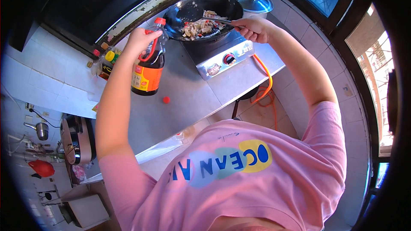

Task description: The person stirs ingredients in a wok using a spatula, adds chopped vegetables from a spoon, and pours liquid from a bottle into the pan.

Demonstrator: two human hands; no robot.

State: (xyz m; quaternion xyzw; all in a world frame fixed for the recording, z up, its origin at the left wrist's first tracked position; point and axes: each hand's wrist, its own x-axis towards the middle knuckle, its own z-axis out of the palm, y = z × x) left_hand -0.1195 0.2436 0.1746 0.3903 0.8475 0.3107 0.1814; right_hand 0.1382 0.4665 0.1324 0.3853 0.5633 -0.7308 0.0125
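My left hand [141, 41] grips the red handle of a large plastic bottle of dark sauce [148, 78] with an orange and yellow label. It is upright, left of the wok; whether its base touches the counter I cannot tell. My right hand [256, 29] holds the long handle of a metal ladle [190, 12], whose dark bowl is over the black wok [232, 4]. Sliced food with red bits [203, 28] lies in the wok. Underneath is a gas stove [221, 61] with one front knob. A small red cap [166, 99] lies on the metal counter [184, 109].
A lidded pot [252, 1] stands behind the wok at the right. Several condiment bottles [107, 59] are behind my left forearm. An orange gas hose [269, 80] drops from the stove past the counter's edge. A rice cooker [75, 139] sits at the left.
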